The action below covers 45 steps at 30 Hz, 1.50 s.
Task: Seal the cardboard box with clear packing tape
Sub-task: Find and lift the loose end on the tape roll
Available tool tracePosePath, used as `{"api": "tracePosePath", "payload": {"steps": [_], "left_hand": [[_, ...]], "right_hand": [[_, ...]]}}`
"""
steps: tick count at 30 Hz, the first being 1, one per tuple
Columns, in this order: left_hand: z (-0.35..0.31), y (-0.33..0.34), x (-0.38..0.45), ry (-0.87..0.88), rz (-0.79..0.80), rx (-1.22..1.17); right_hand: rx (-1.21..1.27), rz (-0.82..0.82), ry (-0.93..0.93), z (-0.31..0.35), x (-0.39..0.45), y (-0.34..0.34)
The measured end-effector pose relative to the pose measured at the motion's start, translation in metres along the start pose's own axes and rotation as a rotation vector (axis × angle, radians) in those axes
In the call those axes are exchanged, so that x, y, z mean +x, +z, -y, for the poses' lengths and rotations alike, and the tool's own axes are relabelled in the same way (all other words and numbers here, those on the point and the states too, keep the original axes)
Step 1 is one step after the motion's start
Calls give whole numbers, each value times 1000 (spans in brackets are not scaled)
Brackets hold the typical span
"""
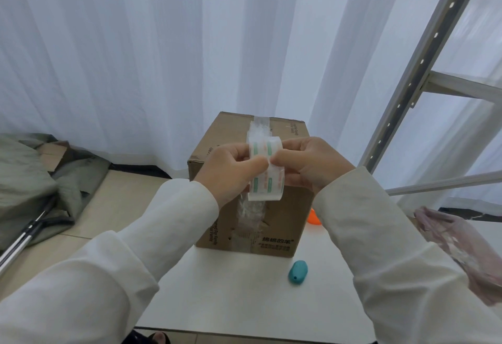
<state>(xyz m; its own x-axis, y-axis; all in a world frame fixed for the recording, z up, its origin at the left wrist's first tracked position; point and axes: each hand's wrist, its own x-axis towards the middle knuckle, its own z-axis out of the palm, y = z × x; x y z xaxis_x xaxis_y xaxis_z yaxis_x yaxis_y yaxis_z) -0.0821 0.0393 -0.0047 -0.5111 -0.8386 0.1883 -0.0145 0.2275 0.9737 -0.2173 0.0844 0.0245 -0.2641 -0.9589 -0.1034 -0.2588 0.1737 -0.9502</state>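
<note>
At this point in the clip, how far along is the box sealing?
Done: a wrinkled strip of clear tape already runs along the top seam of the cardboard box and down its near face. In hand: the left hand and right hand hold the tape roll, thumbs at its surface. Left: apparently any further strips.

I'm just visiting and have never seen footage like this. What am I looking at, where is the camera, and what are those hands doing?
There is no machine here: a person wears one camera on the head, looking down at their own hands. The left hand and right hand together hold a roll of clear packing tape above a cardboard box; the thumbs meet at its front. The box stands on a white table and already has tape down its middle. Beside it lie a small teal object and something orange, mostly hidden.
</note>
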Motion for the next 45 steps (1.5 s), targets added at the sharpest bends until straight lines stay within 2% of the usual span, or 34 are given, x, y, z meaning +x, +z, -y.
{"api": "tracePosePath", "payload": {"steps": [9, 13, 22, 26, 29, 33, 37, 45], "left_hand": [[0, 3, 0, 84, -73, 115], [-2, 4, 0, 98, -103, 170], [-3, 4, 0, 15, -40, 119], [-7, 3, 3, -97, -104, -56], [-9, 5, 1, -152, -87, -124], [-3, 5, 0, -119, -5, -58], [0, 4, 1, -116, 2, -63], [-4, -2, 4, -174, 186, -466]], "right_hand": [[-193, -84, -159, 3, -6, 5], [-123, -53, -124, 3, -7, 2], [38, 39, -22, 1, -8, -6], [250, 41, 32, 5, -6, -5], [402, 28, 57, 7, -4, -6], [308, 53, 35, 5, -4, -4], [185, 16, 8, -3, -1, -3], [581, 185, 3, -1, -2, -14]]}}
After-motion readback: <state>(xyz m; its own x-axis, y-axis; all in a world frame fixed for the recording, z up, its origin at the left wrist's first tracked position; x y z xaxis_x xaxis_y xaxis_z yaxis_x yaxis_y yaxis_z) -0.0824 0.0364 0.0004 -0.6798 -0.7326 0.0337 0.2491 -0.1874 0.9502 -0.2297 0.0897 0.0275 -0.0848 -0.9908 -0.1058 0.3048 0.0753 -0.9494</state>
